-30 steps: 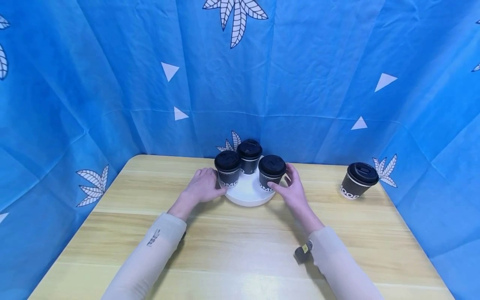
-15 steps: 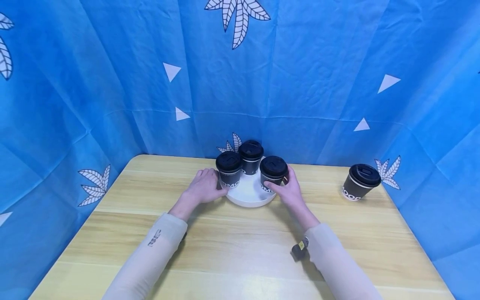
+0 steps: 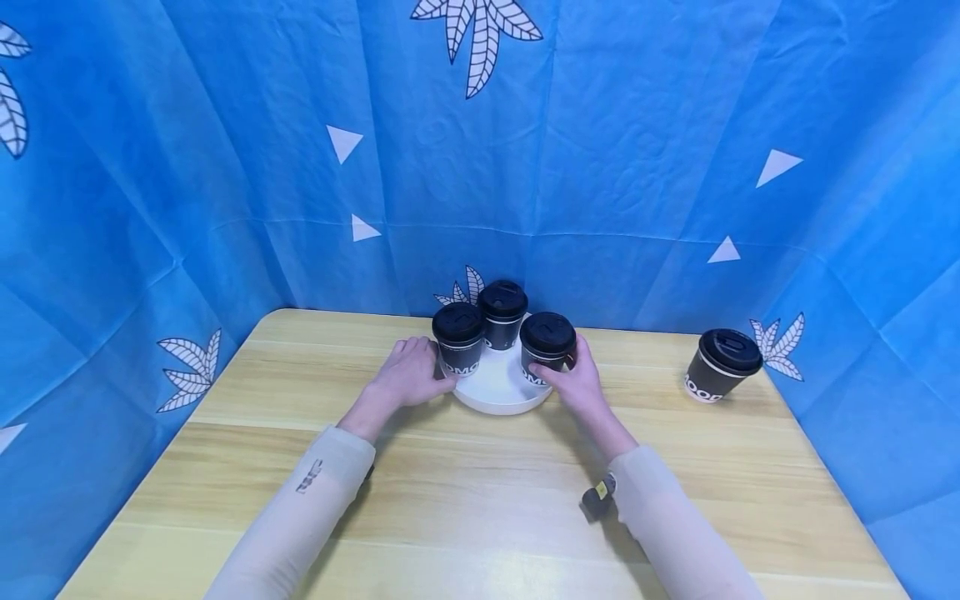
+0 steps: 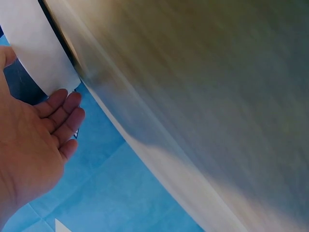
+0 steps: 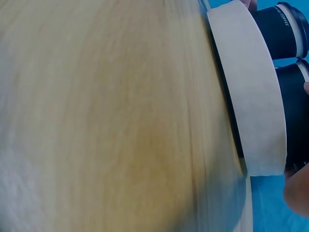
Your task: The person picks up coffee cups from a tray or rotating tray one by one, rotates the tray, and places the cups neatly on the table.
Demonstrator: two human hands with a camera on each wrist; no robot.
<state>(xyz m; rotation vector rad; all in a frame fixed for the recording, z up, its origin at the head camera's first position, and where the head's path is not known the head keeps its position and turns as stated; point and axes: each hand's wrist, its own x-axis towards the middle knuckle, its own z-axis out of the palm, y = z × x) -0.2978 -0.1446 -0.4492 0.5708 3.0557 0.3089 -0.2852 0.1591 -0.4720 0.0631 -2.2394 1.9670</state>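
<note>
My right hand (image 3: 583, 385) is clamped on the right cup (image 3: 542, 357), just below frame centre.
Cup's upright on the white round stand (image 3: 498, 398); my left hand (image 3: 408, 372) is at the stand's left edge by the left cup (image 3: 459, 350), thumb and fingers apart. Back cup (image 3: 502, 312) behind, fourth cup (image 3: 716, 371) at frame right on the table (image 3: 465, 500).

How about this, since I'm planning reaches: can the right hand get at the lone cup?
Probably yes, after letting go: the right hand holds a nearer cup, but only table lies between it and the lone cup.
</note>
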